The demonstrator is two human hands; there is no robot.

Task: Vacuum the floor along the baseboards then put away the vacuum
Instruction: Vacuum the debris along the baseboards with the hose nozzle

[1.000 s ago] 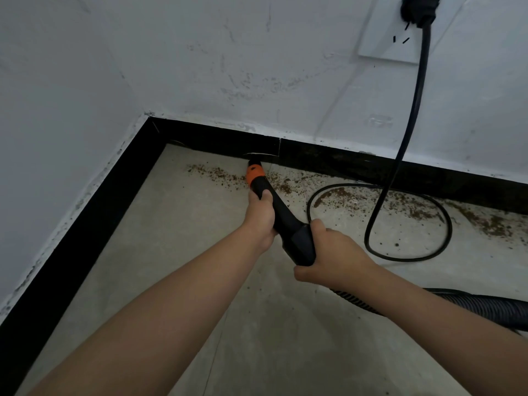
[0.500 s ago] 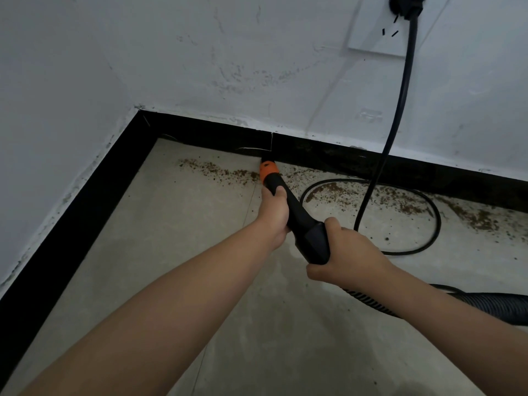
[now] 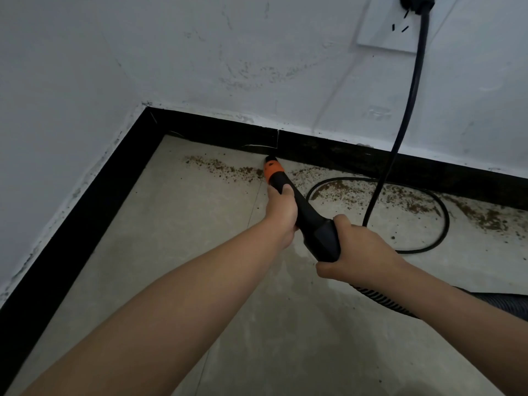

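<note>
- My left hand (image 3: 281, 212) wraps the black vacuum nozzle (image 3: 303, 212) partway along its shaft, fingers curled round it with one fingertip showing on top.
- My right hand (image 3: 360, 250) grips the thicker rear end of the same nozzle, fingers (image 3: 325, 271) curled under it and thumb over the top.
- Beyond my left fingers the nozzle's orange tip (image 3: 270, 168) points down at the floor (image 3: 177, 224), just beside the black baseboard (image 3: 217, 132).
- A line of brown crumbs (image 3: 223, 168) lies left of the tip along the baseboard; more lies to the right of my hands, near the wall.
- Behind my right hand the ribbed hose (image 3: 380, 298) runs off under my forearm to the right.
- A black power cord (image 3: 411, 90) hangs from the wall socket (image 3: 383, 27) above my right hand and loops on the floor beyond my right fingers, across the crumbs.
</note>
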